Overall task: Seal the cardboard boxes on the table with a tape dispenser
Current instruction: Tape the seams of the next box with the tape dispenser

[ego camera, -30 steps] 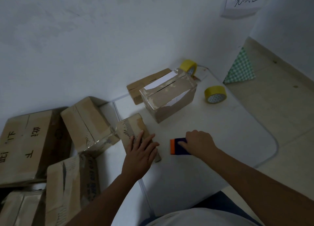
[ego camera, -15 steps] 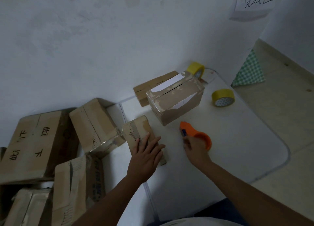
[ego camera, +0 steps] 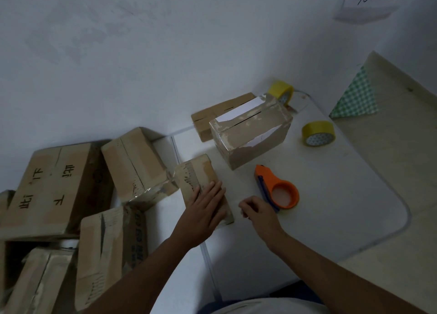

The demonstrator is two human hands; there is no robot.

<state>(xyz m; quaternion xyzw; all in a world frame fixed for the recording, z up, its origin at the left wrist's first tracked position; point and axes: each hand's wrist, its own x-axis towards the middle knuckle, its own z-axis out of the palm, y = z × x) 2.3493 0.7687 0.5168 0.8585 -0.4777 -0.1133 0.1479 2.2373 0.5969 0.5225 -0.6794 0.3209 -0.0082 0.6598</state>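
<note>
Left hand (ego camera: 203,209): fingers straight and close together, pressed flat on the small box (ego camera: 201,183). Right hand (ego camera: 256,211): fingers curled loosely, holding nothing visible; just off the dispenser (ego camera: 275,191), which lies on its side on the table (ego camera: 343,207) at 3 o'clock of the box. Larger box (ego camera: 250,134) at 1 o'clock; tape rolls (ego camera: 318,133) beyond.

Risks: the light box could skid under the tape pull if the left hand's pressure slackens; the dispenser, lying flat, may need re-gripping, and the tape could start crooked.
</note>
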